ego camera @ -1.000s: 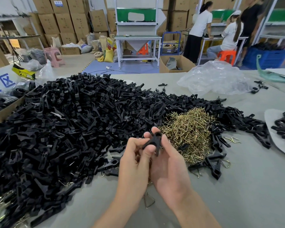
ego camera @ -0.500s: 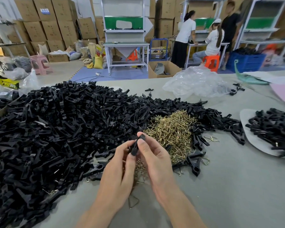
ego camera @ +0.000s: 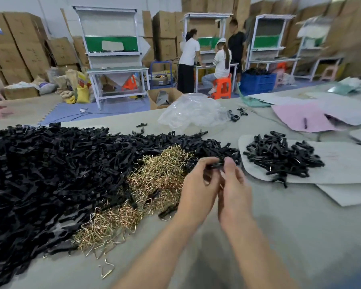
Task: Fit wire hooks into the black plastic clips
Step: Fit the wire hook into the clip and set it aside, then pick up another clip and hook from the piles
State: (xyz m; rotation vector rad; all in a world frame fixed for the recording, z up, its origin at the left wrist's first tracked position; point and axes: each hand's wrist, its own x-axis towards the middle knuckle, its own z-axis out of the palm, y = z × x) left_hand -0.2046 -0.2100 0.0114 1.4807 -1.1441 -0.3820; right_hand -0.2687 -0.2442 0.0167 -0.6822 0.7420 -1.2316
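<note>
A black plastic clip (ego camera: 217,164) is held between both my hands above the table, right of the hook pile. My left hand (ego camera: 198,184) pinches it from the left with curled fingers. My right hand (ego camera: 233,184) pinches it from the right, thumb up. Whether a wire hook sits in the clip is hidden by my fingers. A big heap of loose black clips (ego camera: 50,174) covers the left of the table. A pile of brass-coloured wire hooks (ego camera: 154,180) lies beside it.
A smaller heap of black clips (ego camera: 279,157) rests on a grey sheet (ego camera: 342,161) at the right. A crumpled clear plastic bag (ego camera: 192,113) lies behind. Pink and grey sheets (ego camera: 300,119) sit at far right. People work at benches in the background.
The camera view has swung right and my hands have moved right with the clip, toward the smaller heap on the grey sheet. Both hands still hold the clip.
</note>
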